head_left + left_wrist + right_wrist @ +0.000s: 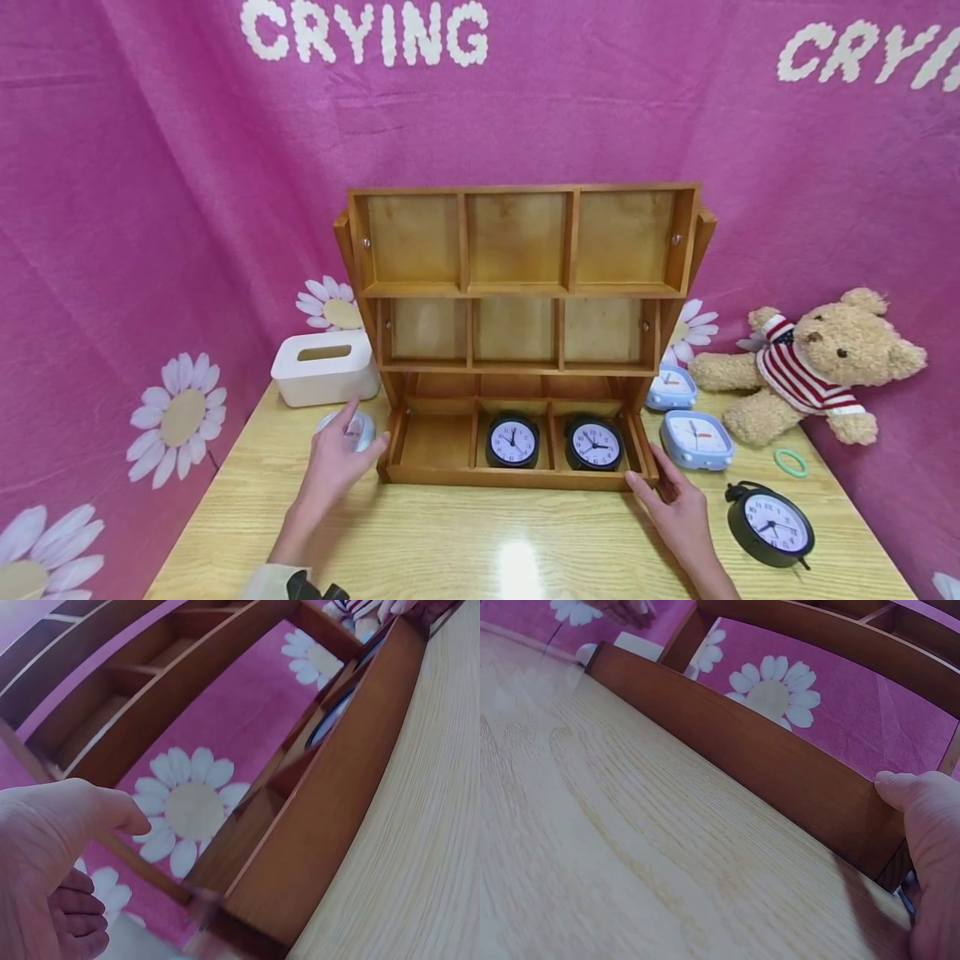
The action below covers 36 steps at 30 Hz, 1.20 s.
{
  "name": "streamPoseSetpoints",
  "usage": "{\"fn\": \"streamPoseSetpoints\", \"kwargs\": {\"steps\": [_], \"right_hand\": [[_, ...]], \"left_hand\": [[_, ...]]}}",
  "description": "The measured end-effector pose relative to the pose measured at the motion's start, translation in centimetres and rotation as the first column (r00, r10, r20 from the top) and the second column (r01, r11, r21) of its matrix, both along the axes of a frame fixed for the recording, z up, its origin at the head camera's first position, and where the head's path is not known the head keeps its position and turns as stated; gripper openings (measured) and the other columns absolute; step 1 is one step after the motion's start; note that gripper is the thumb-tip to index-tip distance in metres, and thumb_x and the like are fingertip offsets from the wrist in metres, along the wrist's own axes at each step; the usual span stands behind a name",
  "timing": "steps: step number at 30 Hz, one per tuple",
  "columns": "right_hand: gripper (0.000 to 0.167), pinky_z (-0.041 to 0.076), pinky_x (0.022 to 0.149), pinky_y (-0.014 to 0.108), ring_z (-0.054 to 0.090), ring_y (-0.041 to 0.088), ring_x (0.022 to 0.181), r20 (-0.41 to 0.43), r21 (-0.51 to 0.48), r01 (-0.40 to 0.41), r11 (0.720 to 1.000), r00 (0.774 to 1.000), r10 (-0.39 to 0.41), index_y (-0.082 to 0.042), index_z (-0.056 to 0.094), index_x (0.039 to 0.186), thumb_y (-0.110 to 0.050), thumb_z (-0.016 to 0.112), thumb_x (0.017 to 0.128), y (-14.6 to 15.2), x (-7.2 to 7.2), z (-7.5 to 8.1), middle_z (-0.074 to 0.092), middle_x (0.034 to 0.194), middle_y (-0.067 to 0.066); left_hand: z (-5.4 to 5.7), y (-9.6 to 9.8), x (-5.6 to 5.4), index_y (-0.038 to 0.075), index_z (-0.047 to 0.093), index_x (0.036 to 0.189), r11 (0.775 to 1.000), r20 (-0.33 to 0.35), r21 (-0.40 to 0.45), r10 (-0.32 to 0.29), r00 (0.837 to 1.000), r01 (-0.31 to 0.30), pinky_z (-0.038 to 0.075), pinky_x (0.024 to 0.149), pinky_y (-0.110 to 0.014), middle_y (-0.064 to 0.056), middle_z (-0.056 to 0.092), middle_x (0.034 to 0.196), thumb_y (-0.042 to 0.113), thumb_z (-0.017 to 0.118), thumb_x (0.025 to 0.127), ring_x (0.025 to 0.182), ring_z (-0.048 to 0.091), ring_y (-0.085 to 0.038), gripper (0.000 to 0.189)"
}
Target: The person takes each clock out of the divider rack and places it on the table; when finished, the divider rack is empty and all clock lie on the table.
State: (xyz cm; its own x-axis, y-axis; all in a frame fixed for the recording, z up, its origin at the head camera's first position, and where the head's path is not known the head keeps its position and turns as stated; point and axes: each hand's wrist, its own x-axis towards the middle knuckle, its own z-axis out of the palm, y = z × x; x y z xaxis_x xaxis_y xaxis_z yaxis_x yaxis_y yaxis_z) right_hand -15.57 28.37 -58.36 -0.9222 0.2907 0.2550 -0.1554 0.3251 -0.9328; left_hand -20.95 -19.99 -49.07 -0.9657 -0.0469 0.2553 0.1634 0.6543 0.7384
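Observation:
A wooden three-tier shelf [517,477] stands on the table, its bottom tier holding two round black clocks [513,442] in the middle and right compartments. At its front right corner my right hand [678,510] grips the wood, thumb [896,787] over the front board and fingers along the side. My left hand [336,457] is beside the lower left end, thumb spread and holding nothing; the left wrist view shows it apart from the wood. Partly hidden behind that hand lies a pale round object [365,427], its kind unclear.
At the back left is a white tissue box [324,385]. Right of the shelf are two blue clocks [696,440], a black alarm clock [771,525], a green ring [791,462] and a teddy bear [802,367]. Pink flowered cloth [525,108] hangs behind.

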Motion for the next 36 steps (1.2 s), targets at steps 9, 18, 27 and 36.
{"fn": "streamPoseSetpoints", "kwargs": {"steps": [9, 18, 27, 36], "right_hand": [[0.065, 0.045, 0.093, 0.005, 0.052, -0.017, 0.114, -0.014, -0.014, -0.006, 1.0, 1.0, 0.006, 0.007, 0.05, 0.15, -0.006, 0.078, 0.094, 0.0, 0.0, -0.1, 0.051, 0.149, 0.032], [0.064, 0.044, 0.094, 0.005, 0.05, -0.018, 0.113, 0.008, -0.008, 0.012, 1.0, 1.0, -0.012, 0.007, 0.051, 0.15, -0.007, 0.079, 0.094, -0.2, 0.2, 0.0, 0.051, 0.149, 0.032], [0.065, 0.044, 0.093, 0.004, 0.05, -0.018, 0.113, -0.003, 0.008, 0.011, 1.0, 1.0, -0.011, 0.006, 0.051, 0.15, -0.007, 0.079, 0.093, 0.1, 0.0, -0.1, 0.051, 0.148, 0.033], [0.065, 0.045, 0.093, 0.005, 0.051, -0.017, 0.113, -0.011, -0.004, 0.004, 1.0, 1.0, -0.004, 0.006, 0.051, 0.15, -0.006, 0.079, 0.093, 0.0, 0.0, 0.0, 0.052, 0.147, 0.034]], "left_hand": [[0.2, 2.3, 0.2, -0.01, 0.045, 0.152, 0.996, -0.006, 0.016, -0.087, 0.996, 0.087, 0.041, 0.116, -0.058, -0.028, 0.05, 0.153, 0.025, 0.081, 0.09, 0.141, 0.048, -0.046, 0.079], [-1.1, 5.0, 0.3, -0.006, 0.053, 0.148, 0.987, -0.023, 0.029, -0.154, 0.988, 0.155, 0.042, 0.117, -0.056, -0.026, 0.055, 0.149, 0.026, 0.084, 0.086, 0.14, 0.051, -0.043, 0.076], [-1.2, 9.0, 0.4, 0.001, 0.059, 0.146, 0.967, -0.036, 0.03, -0.25, 0.968, 0.251, 0.047, 0.112, -0.054, -0.018, 0.062, 0.145, 0.027, 0.086, 0.084, 0.135, 0.057, -0.038, 0.072], [-1.3, 12.3, -0.1, 0.001, 0.059, 0.146, 0.929, 0.006, 0.019, -0.369, 0.93, 0.369, 0.049, 0.111, -0.053, -0.016, 0.061, 0.147, 0.035, 0.085, 0.086, 0.136, 0.056, -0.037, 0.074]]}}
